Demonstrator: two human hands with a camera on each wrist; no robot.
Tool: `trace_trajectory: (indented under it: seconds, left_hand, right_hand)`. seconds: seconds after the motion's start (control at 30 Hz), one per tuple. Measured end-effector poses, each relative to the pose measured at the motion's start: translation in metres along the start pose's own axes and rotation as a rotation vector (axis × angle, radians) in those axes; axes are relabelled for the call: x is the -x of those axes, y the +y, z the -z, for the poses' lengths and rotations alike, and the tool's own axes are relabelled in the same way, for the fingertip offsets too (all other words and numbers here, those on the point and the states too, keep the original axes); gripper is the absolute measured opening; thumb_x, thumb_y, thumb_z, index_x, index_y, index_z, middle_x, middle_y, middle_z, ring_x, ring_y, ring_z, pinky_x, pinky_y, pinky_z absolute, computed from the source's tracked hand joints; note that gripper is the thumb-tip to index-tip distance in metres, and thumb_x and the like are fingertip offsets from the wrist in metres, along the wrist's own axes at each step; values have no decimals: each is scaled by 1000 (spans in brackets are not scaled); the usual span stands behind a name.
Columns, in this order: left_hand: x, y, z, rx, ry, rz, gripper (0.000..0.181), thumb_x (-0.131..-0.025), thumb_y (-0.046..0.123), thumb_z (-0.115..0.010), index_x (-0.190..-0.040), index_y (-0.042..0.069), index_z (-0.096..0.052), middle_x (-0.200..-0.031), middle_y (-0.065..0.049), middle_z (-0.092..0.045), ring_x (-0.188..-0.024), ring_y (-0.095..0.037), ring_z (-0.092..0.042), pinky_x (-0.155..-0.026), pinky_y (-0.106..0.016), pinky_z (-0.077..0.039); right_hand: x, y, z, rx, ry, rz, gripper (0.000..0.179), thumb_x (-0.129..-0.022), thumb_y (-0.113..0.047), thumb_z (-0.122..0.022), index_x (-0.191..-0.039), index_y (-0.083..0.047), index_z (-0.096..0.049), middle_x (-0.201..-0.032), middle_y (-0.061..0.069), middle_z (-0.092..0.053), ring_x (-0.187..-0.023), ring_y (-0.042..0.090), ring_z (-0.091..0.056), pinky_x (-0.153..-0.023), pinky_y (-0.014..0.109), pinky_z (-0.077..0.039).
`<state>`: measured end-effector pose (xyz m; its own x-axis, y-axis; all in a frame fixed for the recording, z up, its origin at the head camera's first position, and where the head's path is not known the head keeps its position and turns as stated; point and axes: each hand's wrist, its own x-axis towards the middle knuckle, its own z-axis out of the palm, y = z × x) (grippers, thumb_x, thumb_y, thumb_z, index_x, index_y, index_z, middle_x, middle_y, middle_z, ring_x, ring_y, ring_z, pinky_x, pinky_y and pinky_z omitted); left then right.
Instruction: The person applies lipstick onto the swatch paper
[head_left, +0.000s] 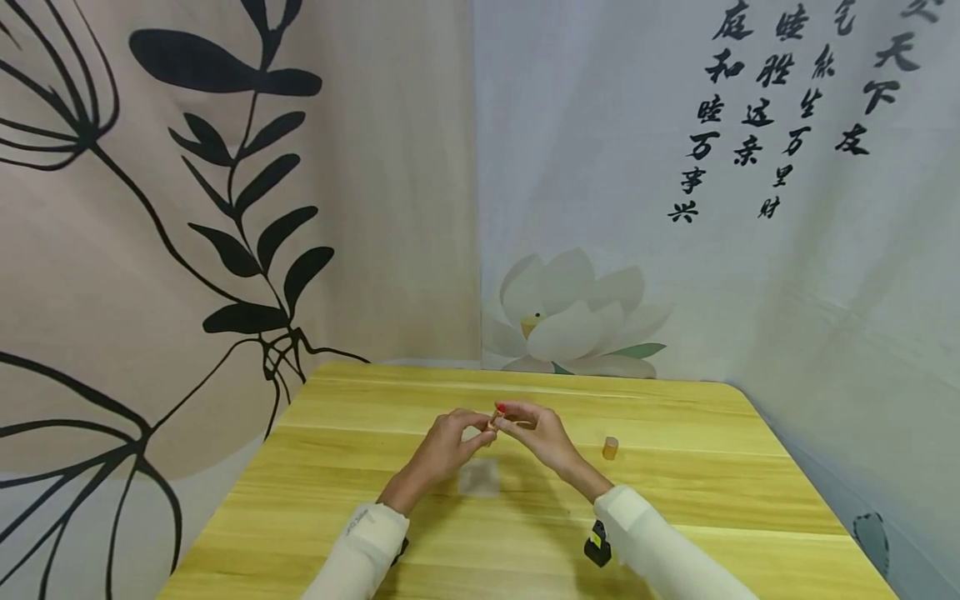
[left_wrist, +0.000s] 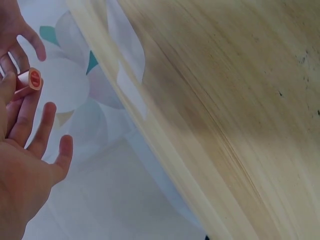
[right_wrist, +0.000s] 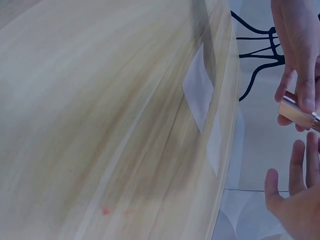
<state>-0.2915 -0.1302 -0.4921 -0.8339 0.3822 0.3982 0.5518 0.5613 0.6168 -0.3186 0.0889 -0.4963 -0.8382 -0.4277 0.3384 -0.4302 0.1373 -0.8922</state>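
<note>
Over the table, both hands meet at a small copper-gold lipstick tube [head_left: 496, 418]. My left hand [head_left: 445, 450] pinches it between thumb and fingers. From the other side my right hand [head_left: 546, 433] pinches it with thumb and index finger. A red spot shows at its upper end in the head view. The left wrist view shows a red-marked end of the lipstick tube [left_wrist: 34, 79], held by the left hand [left_wrist: 25, 165]. In the right wrist view, the tube's shiny side [right_wrist: 295, 112] shows, partly cut off by the frame edge.
A small gold cap [head_left: 611, 448] stands on the wooden table [head_left: 712, 500], right of the hands. Below the hands lies a white paper square [head_left: 478, 477]; a second white piece [right_wrist: 214, 145] shows beside it in the right wrist view. Faint red smears [right_wrist: 106, 211] mark the tabletop.
</note>
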Motion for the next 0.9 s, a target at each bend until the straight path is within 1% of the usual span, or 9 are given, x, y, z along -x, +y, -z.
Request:
trace_trajectory:
  seconds: [0.07, 0.17, 0.3, 0.47, 0.57, 0.73, 0.83, 0.9]
  left_hand:
    - [1, 0, 1, 8, 1, 3, 15, -101, 24, -70, -109, 16, -79, -112, 0, -74, -115, -23, -65, -99, -51, -53]
    - [1, 1, 1, 16, 1, 6, 15, -101, 24, -70, -109, 15, -79, -114, -2, -73, -115, -25, -65, -98, -54, -53]
    - [1, 1, 1, 9, 1, 8, 16, -102, 25, -69, -108, 15, -79, -114, -2, -73, -114, -24, -65, -96, -53, -54]
    - [1, 2, 2, -9, 9, 1, 13, -100, 25, -71, -106, 18, -80, -112, 3, -75, -114, -22, -65, -96, -49, -54]
    - [0, 2, 2, -25, 15, -9, 13, -100, 25, -72, -107, 19, -80, -111, 5, -76, -115, -21, -65, -97, -47, -54]
    - [1, 2, 2, -43, 23, -16, 13, -99, 25, -72, -108, 19, -80, -111, 5, -76, -115, -22, -65, -98, -49, -53]
    - [1, 1, 2, -47, 21, 3, 15, -99, 27, -73, -109, 19, -80, -111, 5, -75, -116, -22, -64, -99, -49, -53]
    - [2, -1, 1, -43, 16, 23, 17, -99, 29, -73, -111, 19, -80, -111, 6, -75, -117, -21, -64, -99, -48, -53]
  right_hand:
    - [-1, 0, 0, -11, -24, 5, 31, -103, -18, -67, -130, -2, -70, -135, 17, -67, -118, 28, -69, -98, 35, -56]
    - [-1, 0, 0, -23, -33, 1, 28, -103, -18, -67, -126, -3, -73, -132, 15, -69, -115, 25, -70, -97, 34, -56]
    - [-1, -2, -2, 0, 2, -7, 26, -102, -21, -70, -122, -6, -75, -121, 10, -75, -109, 22, -73, -94, 33, -57]
    - [-2, -3, -5, 49, 70, -42, 19, -97, -25, -76, -110, -12, -79, -110, 3, -78, -100, 16, -75, -88, 31, -59]
    - [-2, -4, -6, 64, 97, -41, 17, -96, -24, -78, -106, -11, -80, -105, 4, -78, -95, 17, -75, -85, 30, -60]
    - [-2, -4, -8, 70, 106, -49, 18, -95, -22, -78, -107, -8, -79, -104, 7, -78, -94, 22, -75, -83, 30, -60]
    - [-1, -4, -9, 81, 113, -52, 18, -96, -24, -78, -106, -9, -79, -102, 6, -78, -93, 22, -74, -82, 27, -58]
    - [2, -13, -10, 86, 110, -53, 17, -97, -20, -76, -106, -6, -78, -103, 9, -78, -96, 26, -73, -84, 26, -58]
